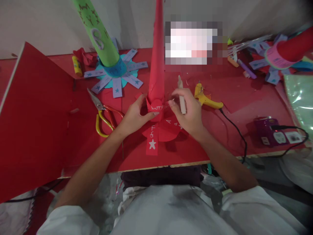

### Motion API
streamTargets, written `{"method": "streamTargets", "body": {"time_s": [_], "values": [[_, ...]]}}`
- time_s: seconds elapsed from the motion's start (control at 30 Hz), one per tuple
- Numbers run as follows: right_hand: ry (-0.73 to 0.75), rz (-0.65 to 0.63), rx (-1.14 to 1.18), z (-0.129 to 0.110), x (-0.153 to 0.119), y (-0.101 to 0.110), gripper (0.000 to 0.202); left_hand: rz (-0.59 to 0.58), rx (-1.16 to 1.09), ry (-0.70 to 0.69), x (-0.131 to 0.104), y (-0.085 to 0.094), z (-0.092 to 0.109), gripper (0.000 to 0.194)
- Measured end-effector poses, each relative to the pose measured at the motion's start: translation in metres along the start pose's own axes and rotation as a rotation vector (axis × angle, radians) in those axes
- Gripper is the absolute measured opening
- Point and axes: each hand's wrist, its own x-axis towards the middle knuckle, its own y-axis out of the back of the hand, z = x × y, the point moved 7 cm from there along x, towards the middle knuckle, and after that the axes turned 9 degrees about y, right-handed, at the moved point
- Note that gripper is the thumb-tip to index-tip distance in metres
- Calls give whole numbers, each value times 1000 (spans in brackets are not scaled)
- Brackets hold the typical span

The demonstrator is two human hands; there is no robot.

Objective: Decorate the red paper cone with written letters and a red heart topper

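A tall red paper tube [157, 71] stands upright in front of me on a flat red paper base [168, 133]. Around its foot runs a red paper band [156, 107] with "happy" written in white. My left hand [137, 114] is closed around the band's left side, its thumb across the front. At the right side, my right hand [187, 107] is closed on a whitish pen-like stick [183, 104], with thumb and forefinger close to the band. A red paper strip [152, 140] with white letters and a star hangs forward from the base.
Scissors [104, 114] lie left. A yellow glue gun [206, 99] lies right, near a purple power socket [267, 130]. Behind stand a green paper tube [100, 36] and another red tube [298, 45]. A red board [36, 117] rises at left. A glue stick [77, 66] lies behind.
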Motion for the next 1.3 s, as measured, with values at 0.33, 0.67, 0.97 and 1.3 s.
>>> {"method": "streamTargets", "body": {"time_s": [0.33,0.67,0.97,1.3], "values": [[-52,-166,79,11,-6,-16,22,21,55,-50,2,10,9,61],[-31,-185,69,14,-7,-17,42,60,45,-79,1,16,15,53],[-116,-158,22,18,-7,-13,36,-95,116,-85,-5,1,18,51],[-174,-175,94,19,-7,-17,41,49,305,-66,-5,4,20,60]]}}
